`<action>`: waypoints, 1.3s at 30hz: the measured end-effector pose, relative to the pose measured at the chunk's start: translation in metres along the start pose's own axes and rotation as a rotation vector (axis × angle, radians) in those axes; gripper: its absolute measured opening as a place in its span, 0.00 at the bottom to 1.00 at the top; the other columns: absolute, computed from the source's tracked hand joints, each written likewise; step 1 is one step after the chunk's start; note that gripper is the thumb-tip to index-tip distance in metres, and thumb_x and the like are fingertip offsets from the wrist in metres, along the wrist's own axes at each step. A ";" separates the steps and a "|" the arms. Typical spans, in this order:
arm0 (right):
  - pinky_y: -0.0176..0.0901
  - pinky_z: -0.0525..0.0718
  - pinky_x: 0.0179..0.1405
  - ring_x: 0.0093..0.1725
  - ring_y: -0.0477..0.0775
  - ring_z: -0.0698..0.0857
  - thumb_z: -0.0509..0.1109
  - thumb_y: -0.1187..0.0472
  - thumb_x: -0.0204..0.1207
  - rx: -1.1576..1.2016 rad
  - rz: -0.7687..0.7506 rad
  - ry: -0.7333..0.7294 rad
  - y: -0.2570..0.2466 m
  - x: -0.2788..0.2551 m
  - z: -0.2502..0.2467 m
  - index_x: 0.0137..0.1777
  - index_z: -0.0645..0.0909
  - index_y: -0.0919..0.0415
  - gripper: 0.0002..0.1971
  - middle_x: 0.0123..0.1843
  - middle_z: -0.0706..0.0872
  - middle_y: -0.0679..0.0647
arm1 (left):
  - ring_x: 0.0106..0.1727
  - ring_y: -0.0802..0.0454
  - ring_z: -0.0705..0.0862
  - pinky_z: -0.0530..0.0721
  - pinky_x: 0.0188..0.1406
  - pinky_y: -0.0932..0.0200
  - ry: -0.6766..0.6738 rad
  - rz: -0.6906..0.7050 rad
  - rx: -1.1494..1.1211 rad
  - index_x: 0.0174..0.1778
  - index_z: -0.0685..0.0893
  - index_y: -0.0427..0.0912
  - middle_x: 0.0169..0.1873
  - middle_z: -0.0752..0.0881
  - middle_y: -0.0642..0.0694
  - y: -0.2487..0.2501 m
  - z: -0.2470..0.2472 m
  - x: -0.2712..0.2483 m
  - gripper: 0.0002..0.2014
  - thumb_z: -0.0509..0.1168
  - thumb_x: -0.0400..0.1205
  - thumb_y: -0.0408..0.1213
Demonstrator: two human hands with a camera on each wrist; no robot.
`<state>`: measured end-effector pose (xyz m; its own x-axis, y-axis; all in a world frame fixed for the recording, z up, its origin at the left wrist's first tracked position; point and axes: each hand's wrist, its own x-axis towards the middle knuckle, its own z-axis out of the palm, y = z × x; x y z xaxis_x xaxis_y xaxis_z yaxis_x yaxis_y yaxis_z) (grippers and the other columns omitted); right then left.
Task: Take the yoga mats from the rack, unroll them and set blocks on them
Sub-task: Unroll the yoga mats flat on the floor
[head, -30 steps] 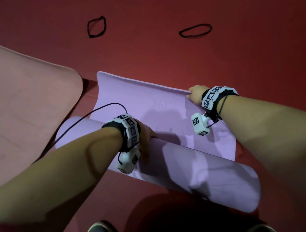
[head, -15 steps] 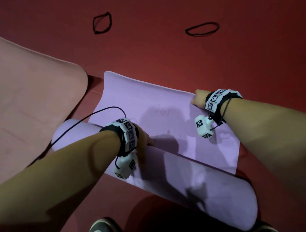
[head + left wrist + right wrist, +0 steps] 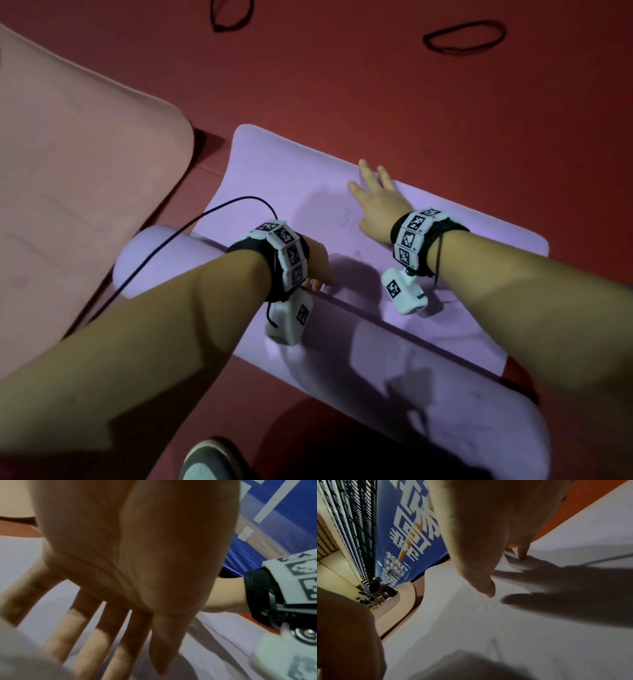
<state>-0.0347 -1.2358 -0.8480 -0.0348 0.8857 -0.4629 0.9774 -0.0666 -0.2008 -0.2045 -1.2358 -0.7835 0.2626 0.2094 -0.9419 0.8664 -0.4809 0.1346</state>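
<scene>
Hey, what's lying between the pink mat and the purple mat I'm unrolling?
Only a strip of bare red floor separates the pink mat from the flat part of the purple foam mat; the head view shows it.
</scene>
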 end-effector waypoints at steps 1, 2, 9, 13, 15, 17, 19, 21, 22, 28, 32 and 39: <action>0.64 0.57 0.83 0.86 0.64 0.35 0.67 0.60 0.77 0.008 0.013 -0.038 -0.001 0.003 0.003 0.87 0.49 0.51 0.41 0.86 0.28 0.47 | 0.28 0.58 0.78 0.74 0.30 0.66 0.019 -0.003 -0.006 0.50 0.90 0.41 0.29 0.82 0.52 -0.002 0.001 -0.002 0.14 0.62 0.86 0.45; 0.64 0.56 0.84 0.86 0.65 0.35 0.68 0.54 0.77 0.014 0.028 -0.066 -0.001 0.006 0.005 0.87 0.48 0.52 0.42 0.86 0.26 0.49 | 0.29 0.57 0.79 0.75 0.30 0.65 0.043 -0.013 -0.010 0.46 0.89 0.43 0.29 0.82 0.53 -0.003 0.003 -0.003 0.12 0.63 0.85 0.44; 0.70 0.58 0.81 0.85 0.70 0.34 0.69 0.34 0.72 0.006 0.131 -0.186 -0.018 0.012 -0.009 0.88 0.45 0.51 0.51 0.85 0.25 0.51 | 0.56 0.43 0.86 0.77 0.47 0.55 0.248 -0.190 -0.099 0.59 0.86 0.39 0.52 0.87 0.43 -0.025 0.036 -0.022 0.15 0.61 0.85 0.43; 0.71 0.58 0.80 0.85 0.71 0.35 0.70 0.38 0.73 -0.037 0.184 -0.218 -0.031 0.003 -0.007 0.88 0.41 0.51 0.52 0.86 0.26 0.53 | 0.63 0.41 0.83 0.78 0.57 0.54 0.409 -0.254 -0.332 0.63 0.86 0.42 0.61 0.86 0.42 -0.036 0.052 -0.042 0.21 0.59 0.86 0.54; 0.75 0.55 0.79 0.85 0.71 0.35 0.68 0.34 0.72 -0.013 0.179 -0.232 -0.038 0.003 -0.006 0.88 0.39 0.50 0.53 0.87 0.29 0.54 | 0.64 0.41 0.82 0.79 0.63 0.53 0.476 -0.258 -0.415 0.63 0.86 0.44 0.61 0.86 0.43 -0.037 0.062 -0.050 0.23 0.60 0.85 0.58; 0.78 0.53 0.79 0.84 0.75 0.35 0.67 0.29 0.69 -0.014 0.174 -0.245 -0.049 0.007 -0.003 0.87 0.38 0.49 0.56 0.87 0.30 0.58 | 0.62 0.41 0.83 0.80 0.61 0.53 0.545 -0.279 -0.489 0.62 0.87 0.44 0.59 0.87 0.42 -0.038 0.076 -0.057 0.21 0.63 0.84 0.56; 0.79 0.52 0.78 0.83 0.78 0.37 0.67 0.25 0.64 -0.047 0.182 -0.250 -0.068 0.009 0.001 0.87 0.37 0.49 0.61 0.86 0.30 0.61 | 0.61 0.40 0.82 0.81 0.59 0.53 0.634 -0.341 -0.549 0.61 0.87 0.44 0.59 0.85 0.41 -0.040 0.092 -0.061 0.18 0.66 0.81 0.50; 0.80 0.52 0.76 0.82 0.81 0.39 0.67 0.25 0.62 -0.087 0.150 -0.247 -0.091 0.003 0.011 0.87 0.37 0.49 0.61 0.86 0.32 0.63 | 0.62 0.39 0.81 0.81 0.61 0.51 0.728 -0.393 -0.620 0.61 0.86 0.45 0.61 0.83 0.41 -0.041 0.106 -0.062 0.18 0.68 0.77 0.46; 0.80 0.52 0.76 0.82 0.82 0.39 0.67 0.26 0.63 -0.112 0.106 -0.255 -0.104 -0.002 0.018 0.87 0.37 0.48 0.60 0.87 0.33 0.63 | 0.63 0.39 0.80 0.81 0.62 0.49 0.759 -0.413 -0.634 0.62 0.86 0.46 0.62 0.82 0.41 -0.040 0.111 -0.063 0.19 0.69 0.76 0.46; 0.82 0.55 0.75 0.81 0.81 0.33 0.68 0.28 0.63 -0.186 -0.148 -0.384 -0.148 -0.048 0.064 0.86 0.41 0.40 0.56 0.86 0.31 0.62 | 0.69 0.44 0.73 0.72 0.64 0.47 0.758 -0.560 -0.585 0.60 0.87 0.53 0.66 0.81 0.50 -0.028 0.152 -0.083 0.16 0.67 0.77 0.52; 0.83 0.55 0.72 0.82 0.76 0.29 0.80 0.31 0.59 -0.319 -0.181 -0.372 -0.136 -0.067 0.073 0.83 0.29 0.39 0.68 0.84 0.23 0.61 | 0.78 0.47 0.63 0.65 0.69 0.43 0.727 -0.591 -0.605 0.69 0.82 0.58 0.75 0.74 0.55 -0.022 0.177 -0.104 0.21 0.62 0.79 0.44; 0.86 0.54 0.70 0.82 0.75 0.28 0.79 0.30 0.57 -0.339 -0.206 -0.332 -0.131 -0.074 0.072 0.83 0.27 0.39 0.70 0.83 0.21 0.61 | 0.86 0.45 0.48 0.58 0.79 0.36 0.640 -0.619 -0.629 0.80 0.70 0.59 0.85 0.57 0.49 -0.004 0.218 -0.127 0.36 0.71 0.75 0.57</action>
<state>-0.1757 -1.3255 -0.8501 -0.2445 0.6677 -0.7032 0.9540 0.2953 -0.0513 -0.3340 -1.4457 -0.7318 -0.2795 0.7571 -0.5905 0.9390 0.3440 -0.0034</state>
